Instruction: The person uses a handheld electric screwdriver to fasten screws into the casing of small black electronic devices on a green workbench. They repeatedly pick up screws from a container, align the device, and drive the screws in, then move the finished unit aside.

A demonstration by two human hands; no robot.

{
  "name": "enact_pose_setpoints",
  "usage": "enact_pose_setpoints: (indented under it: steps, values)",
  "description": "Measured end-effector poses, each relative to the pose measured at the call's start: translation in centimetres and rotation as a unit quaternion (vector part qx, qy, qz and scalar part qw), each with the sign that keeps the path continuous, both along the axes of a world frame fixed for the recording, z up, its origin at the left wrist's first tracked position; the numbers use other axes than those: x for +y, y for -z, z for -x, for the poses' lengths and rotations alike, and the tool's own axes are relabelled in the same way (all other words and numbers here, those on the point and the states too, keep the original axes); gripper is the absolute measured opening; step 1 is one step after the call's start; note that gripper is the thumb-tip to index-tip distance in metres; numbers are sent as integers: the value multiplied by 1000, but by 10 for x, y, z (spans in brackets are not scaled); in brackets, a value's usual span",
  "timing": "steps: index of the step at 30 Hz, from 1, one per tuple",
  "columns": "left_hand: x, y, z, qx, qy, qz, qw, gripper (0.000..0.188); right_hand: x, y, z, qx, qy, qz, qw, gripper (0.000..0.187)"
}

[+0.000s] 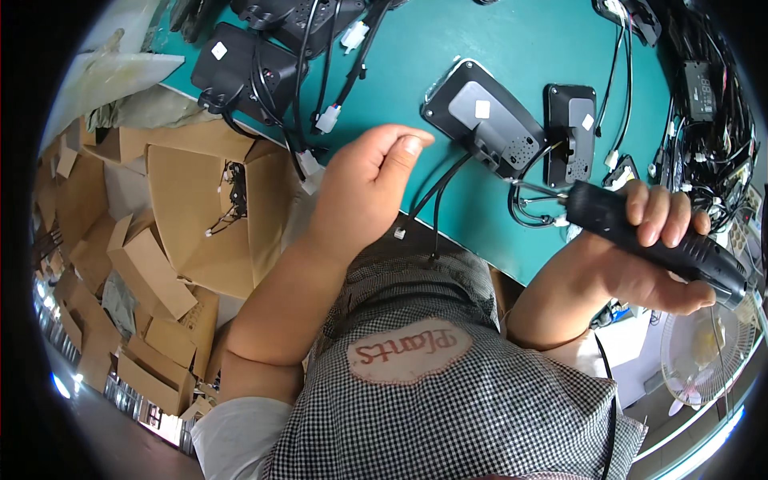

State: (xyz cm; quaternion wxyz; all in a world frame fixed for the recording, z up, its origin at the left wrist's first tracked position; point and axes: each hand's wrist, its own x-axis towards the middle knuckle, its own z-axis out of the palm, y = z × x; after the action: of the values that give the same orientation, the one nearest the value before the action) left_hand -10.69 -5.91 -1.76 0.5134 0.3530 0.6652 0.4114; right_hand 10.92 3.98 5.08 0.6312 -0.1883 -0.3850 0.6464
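My right hand [632, 268] is wrapped round a black electric screwdriver [604, 216], held tilted over the right part of the bench. Its thin bit points left, toward the lower end of a black plastic panel [460, 104] with a grey inset and a white square sticker. Whether the bit touches the panel I cannot tell. Left of that panel, my left hand [360, 188] is closed, thumb pressed against the curled forefinger; anything between them is too small to make out. Dark cables [436, 192] run from the panel over the near bench edge. A narrower black panel [588, 120] lies to its right.
The green bench [408, 40] carries black housings [244, 68] with white-plugged cables at the far left. Tangled black wiring [724, 148] crowds the right side. An open cardboard box [200, 256] stands on the left, several more beyond it. A fan [704, 360] is at the lower right.
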Motion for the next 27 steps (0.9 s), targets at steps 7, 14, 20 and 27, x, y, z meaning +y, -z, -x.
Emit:
enact_pose_setpoints:
  steps: [7,14,20,27]
  values:
    - [2,9,-29,210,179,60,959,41,6,-19,-60,-36,82,-35,995,62]
    - [19,30,-66,394,223,30,891,39,-16,-51,-107,-33,109,-78,990,60]
    - [20,19,-60,257,81,-18,963,21,-29,-60,-166,-30,162,-98,982,61]
    - [51,-20,-106,129,57,-111,984,20,-34,-63,-225,-9,183,-90,979,61]
